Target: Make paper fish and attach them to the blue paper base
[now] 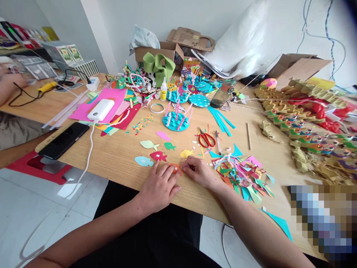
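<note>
Left hand (159,188), loosely open, steadied orange paper fish (173,166); right hand (199,173) closed beside it, hold unclear (light pressure suited).

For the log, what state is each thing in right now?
Left hand: fingers spread over orange fish
Right hand: fingers curled beside it
Orange fish: partly covered, white square on top
Red fish: white square on top
Phone: screen dark
Power bank: cable plugged in
Glue bottle: upright
Scissors: lying flat, unheld
</note>
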### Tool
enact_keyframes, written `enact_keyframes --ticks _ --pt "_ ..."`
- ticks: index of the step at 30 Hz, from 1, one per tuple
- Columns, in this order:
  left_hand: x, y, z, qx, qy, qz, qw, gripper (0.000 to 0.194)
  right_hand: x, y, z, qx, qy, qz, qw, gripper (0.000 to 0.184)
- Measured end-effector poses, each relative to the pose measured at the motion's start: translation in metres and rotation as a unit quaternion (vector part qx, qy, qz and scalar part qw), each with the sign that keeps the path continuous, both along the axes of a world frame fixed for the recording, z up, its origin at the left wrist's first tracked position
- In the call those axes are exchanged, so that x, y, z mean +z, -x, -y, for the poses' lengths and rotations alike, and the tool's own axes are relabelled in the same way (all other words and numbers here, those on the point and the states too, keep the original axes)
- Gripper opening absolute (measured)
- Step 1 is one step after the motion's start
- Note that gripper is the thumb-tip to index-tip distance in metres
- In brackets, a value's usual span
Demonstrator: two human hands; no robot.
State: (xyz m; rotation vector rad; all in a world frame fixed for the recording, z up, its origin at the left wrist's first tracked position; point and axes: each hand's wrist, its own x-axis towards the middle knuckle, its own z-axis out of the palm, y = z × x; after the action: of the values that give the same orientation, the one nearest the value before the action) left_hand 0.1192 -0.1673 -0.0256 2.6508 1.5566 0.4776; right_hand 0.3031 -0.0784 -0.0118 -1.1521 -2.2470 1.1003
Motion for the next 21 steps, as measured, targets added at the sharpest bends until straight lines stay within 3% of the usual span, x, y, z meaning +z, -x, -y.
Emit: enact_keyframes --ticks 21 --pt "-0.0004 -0.001 -0.0004 -0.002 0.005 -0.002 1.0 0.045 -0.007 0.0001 -0.0007 -0.001 -0.003 0.006 1.0 0.013"
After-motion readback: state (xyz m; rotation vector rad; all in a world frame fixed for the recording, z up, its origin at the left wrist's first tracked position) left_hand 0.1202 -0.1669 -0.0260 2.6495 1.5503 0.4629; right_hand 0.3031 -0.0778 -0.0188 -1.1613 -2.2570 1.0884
